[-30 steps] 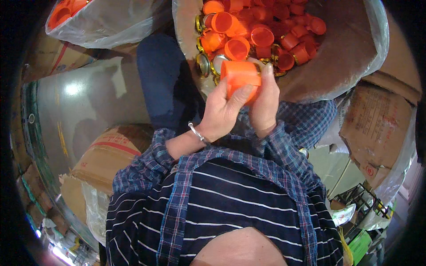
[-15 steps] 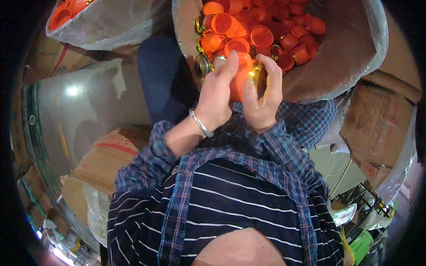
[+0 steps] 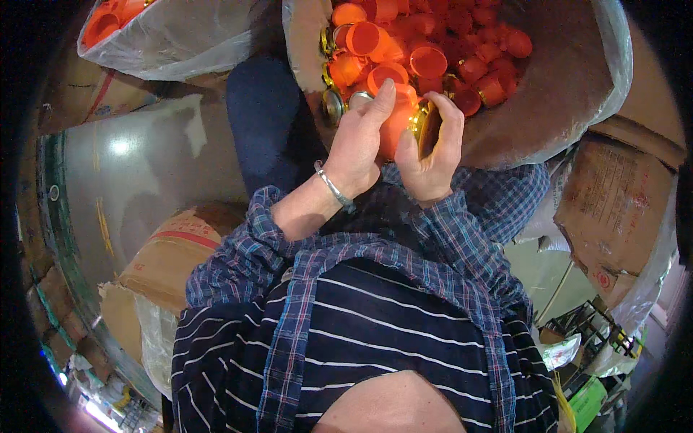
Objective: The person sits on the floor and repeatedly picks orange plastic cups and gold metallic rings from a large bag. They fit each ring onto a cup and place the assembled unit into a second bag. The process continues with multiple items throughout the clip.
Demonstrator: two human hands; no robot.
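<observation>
Between my hands is an orange plastic cup (image 3: 394, 128), held over the near rim of a lined box. My left hand (image 3: 354, 148) is closed around its left side, thumb up along the cup. At the cup's right end sits a shiny gold round piece (image 3: 424, 128). The fingers and thumb of my right hand (image 3: 439, 159) grip this gold piece by its edge. Whether it is fixed to the cup I cannot tell. Just beyond lie many loose orange cups (image 3: 427, 62), some with gold or silver round ends.
A clear plastic liner (image 3: 613, 79) covers the box's wall. Another lined box with orange pieces (image 3: 102, 27) stands at the far left. Brown cartons (image 3: 173, 252) are beside me at left, and a torn carton (image 3: 610, 209) stands at right. My knee (image 3: 263, 115) is against the box.
The gold piece has tilted, so more of its round face and rim shows. My right fingers have shifted slightly around it. My left hand still grips the cup.
</observation>
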